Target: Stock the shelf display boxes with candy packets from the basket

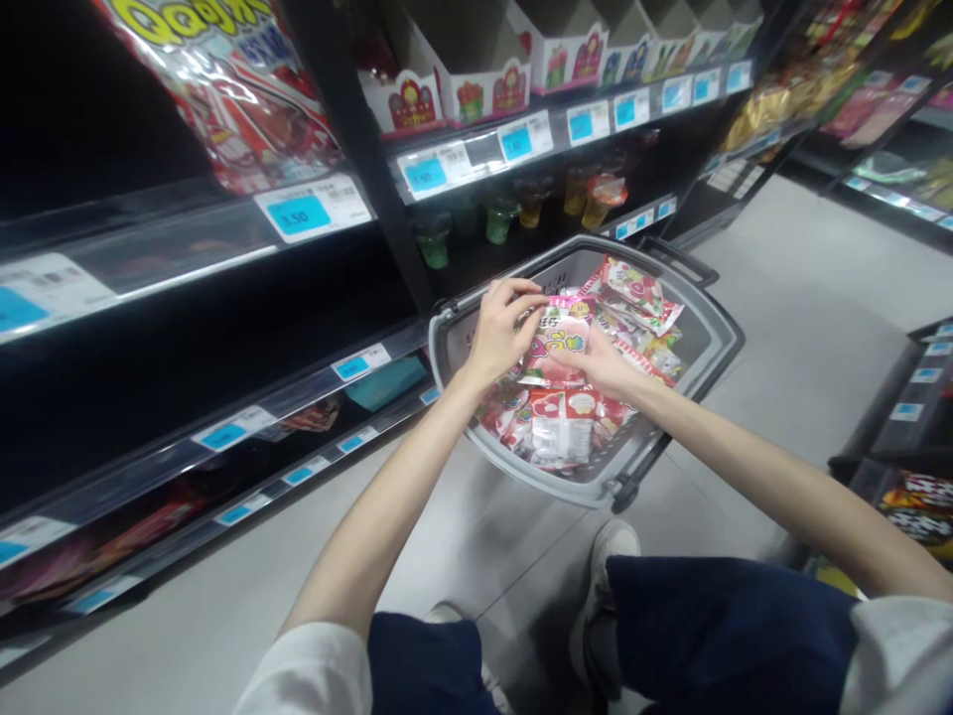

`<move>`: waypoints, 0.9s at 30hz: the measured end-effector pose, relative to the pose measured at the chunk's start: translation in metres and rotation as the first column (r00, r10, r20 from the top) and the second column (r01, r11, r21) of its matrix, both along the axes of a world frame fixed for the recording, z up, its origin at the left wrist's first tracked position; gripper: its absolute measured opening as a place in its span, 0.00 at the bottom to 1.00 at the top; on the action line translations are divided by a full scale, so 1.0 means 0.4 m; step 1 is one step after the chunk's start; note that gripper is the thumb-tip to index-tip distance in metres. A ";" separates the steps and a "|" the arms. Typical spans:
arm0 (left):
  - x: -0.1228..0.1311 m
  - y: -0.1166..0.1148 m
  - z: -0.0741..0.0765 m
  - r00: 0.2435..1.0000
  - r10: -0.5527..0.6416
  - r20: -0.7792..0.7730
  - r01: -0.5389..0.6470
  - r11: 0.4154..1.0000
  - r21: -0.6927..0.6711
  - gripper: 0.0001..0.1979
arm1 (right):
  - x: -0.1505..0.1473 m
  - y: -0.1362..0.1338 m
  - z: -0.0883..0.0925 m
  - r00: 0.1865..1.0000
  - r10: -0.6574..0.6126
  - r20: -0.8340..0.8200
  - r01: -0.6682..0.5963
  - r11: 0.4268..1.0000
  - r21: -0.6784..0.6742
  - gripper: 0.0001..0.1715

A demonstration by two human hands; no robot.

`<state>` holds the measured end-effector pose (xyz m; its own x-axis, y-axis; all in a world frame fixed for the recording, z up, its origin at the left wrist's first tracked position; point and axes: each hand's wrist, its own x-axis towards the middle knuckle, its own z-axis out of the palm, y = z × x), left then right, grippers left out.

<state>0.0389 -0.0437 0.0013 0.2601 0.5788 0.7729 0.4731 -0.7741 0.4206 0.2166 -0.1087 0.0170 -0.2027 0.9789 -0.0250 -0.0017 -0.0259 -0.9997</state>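
Over the gray basket (pixel 536 481), I have the pink packet (pixel 555 340), long axis pointing forward, clasped in my right hand (pixel 605 365), my left hand (pixel 502 323) at its far-left corner, grip unclear.

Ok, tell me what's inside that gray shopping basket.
Inside the gray shopping basket lie piled candy packets, many red. The right hand holds a pink candy packet over them. Lower packets and the basket's floor are covered.
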 end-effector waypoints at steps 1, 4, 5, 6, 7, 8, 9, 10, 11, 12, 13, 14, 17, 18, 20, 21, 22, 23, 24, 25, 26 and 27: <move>0.000 0.000 -0.001 1.000 -0.013 -0.008 0.013 1.000 -0.002 0.08 | 0.000 0.001 -0.002 1.000 -0.010 -0.014 0.010 1.000 -0.010 0.29; 0.000 0.000 -0.003 0.999 -0.030 -0.016 0.030 1.000 0.000 0.08 | 0.001 0.005 -0.010 0.998 -0.036 -0.048 0.035 0.999 -0.021 0.32; 0.000 0.000 -0.003 0.999 -0.030 -0.017 0.030 1.000 0.004 0.08 | 0.002 0.006 -0.013 0.998 -0.041 -0.050 0.040 0.999 -0.018 0.31; -0.001 0.000 -0.003 0.999 -0.031 -0.018 0.031 0.999 0.009 0.07 | 0.002 0.007 -0.015 0.998 -0.045 -0.049 0.044 0.999 -0.014 0.30; -0.001 0.001 -0.003 0.999 -0.032 -0.018 0.032 0.999 0.018 0.07 | 0.003 0.008 -0.017 0.998 -0.046 -0.046 0.045 0.999 -0.009 0.29; -0.002 0.001 -0.003 0.999 -0.031 -0.016 0.031 0.999 0.029 0.07 | 0.003 0.009 -0.019 0.998 -0.045 -0.042 0.045 0.999 -0.004 0.29; -0.002 0.002 -0.003 1.000 -0.028 -0.013 0.028 0.999 0.041 0.07 | 0.004 0.010 -0.020 0.998 -0.042 -0.036 0.042 0.999 0.002 0.28; -0.003 0.002 -0.003 1.000 -0.022 -0.008 0.022 0.998 0.053 0.07 | 0.004 0.011 -0.021 0.999 -0.035 -0.032 0.035 0.999 0.005 0.27; -0.003 0.003 -0.003 1.000 -0.014 -0.003 0.014 0.998 0.064 0.07 | 0.004 0.011 -0.021 0.999 -0.026 -0.029 0.026 1.000 0.008 0.26; -0.003 0.003 -0.003 1.000 -0.005 0.001 0.005 0.997 0.073 0.07 | 0.005 0.011 -0.021 1.000 -0.018 -0.025 0.018 1.000 0.011 0.26; -0.003 0.004 -0.003 1.000 0.001 0.006 -0.001 0.997 0.082 0.06 | 0.005 0.010 -0.018 1.000 -0.011 -0.019 0.011 1.000 0.016 0.25; -0.003 0.004 -0.003 1.000 0.004 0.012 -0.005 0.996 0.089 0.06 | 0.005 0.009 -0.015 1.000 -0.004 -0.008 0.004 1.000 0.020 0.24; -0.003 0.003 -0.002 1.000 0.004 0.025 -0.006 0.996 0.093 0.06 | 0.003 0.004 0.000 0.998 -0.001 0.064 -0.002 0.999 0.039 0.24; -0.003 0.002 -0.002 1.000 0.005 0.024 -0.007 0.996 0.084 0.06 | 0.003 0.002 0.004 0.996 -0.001 0.090 -0.004 0.999 0.046 0.24; -0.003 0.001 -0.001 1.000 0.008 0.015 -0.009 0.998 0.067 0.05 | 0.003 0.001 0.007 0.992 0.000 0.127 -0.007 0.998 0.058 0.25; -0.003 0.000 -0.001 1.000 0.009 0.012 -0.010 0.998 0.064 0.05 | 0.004 0.003 0.004 0.991 -0.002 0.131 -0.007 0.998 0.067 0.26; -0.003 -0.001 -0.001 1.000 0.010 0.009 -0.010 0.998 0.066 0.05 | 0.004 0.005 0.000 0.992 -0.001 0.127 -0.008 0.997 0.072 0.26; -0.003 -0.002 -0.001 1.000 0.012 0.006 -0.012 0.997 0.071 0.05 | 0.006 0.009 -0.007 0.993 -0.004 0.119 -0.004 0.997 0.073 0.26; -0.003 -0.003 -0.001 1.000 0.015 -0.001 -0.015 0.997 0.074 0.04 | 0.007 0.013 -0.015 0.994 -0.016 0.108 0.008 0.997 0.074 0.26; -0.003 -0.005 -0.001 1.000 0.019 -0.013 -0.018 0.997 0.073 0.04 | 0.009 0.018 -0.023 0.995 -0.030 0.096 0.022 0.997 0.076 0.26; -0.003 -0.007 -0.001 0.999 0.019 -0.032 -0.017 0.998 0.068 0.04 | 0.010 0.022 -0.031 0.995 -0.045 0.087 0.039 0.996 0.078 0.26; -0.003 -0.009 0.000 0.998 0.015 -0.056 -0.012 0.998 0.061 0.04 | 0.011 0.026 -0.037 0.994 -0.061 0.085 0.055 0.996 0.074 0.26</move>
